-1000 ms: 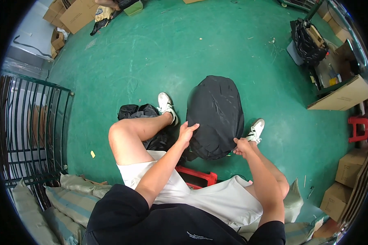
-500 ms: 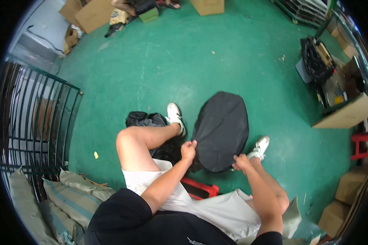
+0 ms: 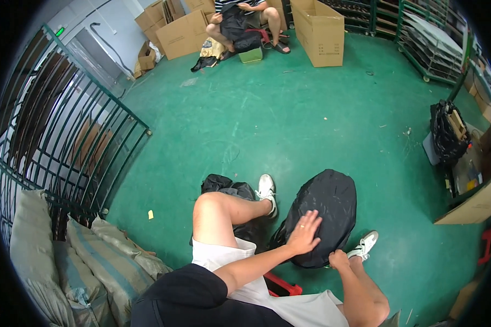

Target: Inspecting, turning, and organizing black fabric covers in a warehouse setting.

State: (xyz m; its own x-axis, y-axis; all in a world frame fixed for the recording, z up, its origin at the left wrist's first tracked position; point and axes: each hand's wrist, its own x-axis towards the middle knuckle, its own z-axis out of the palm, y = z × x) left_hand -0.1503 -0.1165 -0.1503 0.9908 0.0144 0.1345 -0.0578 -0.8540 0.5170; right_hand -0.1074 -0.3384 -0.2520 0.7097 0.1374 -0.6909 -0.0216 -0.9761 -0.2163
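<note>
A large oval piece of black fabric (image 3: pixel 331 199), like a bag or cover, stands between my feet. Its surface is creased, and I cannot make out its exact kind. Across its near left part lies my left hand (image 3: pixel 305 235), flat with the fingers apart. At the near right edge my right hand (image 3: pixel 339 258) is closed, pinching the fabric's rim. A heap of dark grey and black fabric (image 3: pixel 237 189) sits beside my left shoe, partly hidden behind my leg.
Beneath me shows a red stool (image 3: pixel 282 286). Woven sacks (image 3: pixel 106 261) and a green metal rack (image 3: pixel 95 158) stand left. Across the green floor a seated person (image 3: pixel 244 22) handles black fabric near a tall carton (image 3: pixel 319 35). A black-lined bin (image 3: pixel 447 133) stands right.
My left hand has let go of the fabric's left edge and now rests flat on it. My right hand still grips the edge. The view has tilted up, bringing the seated person into sight.
</note>
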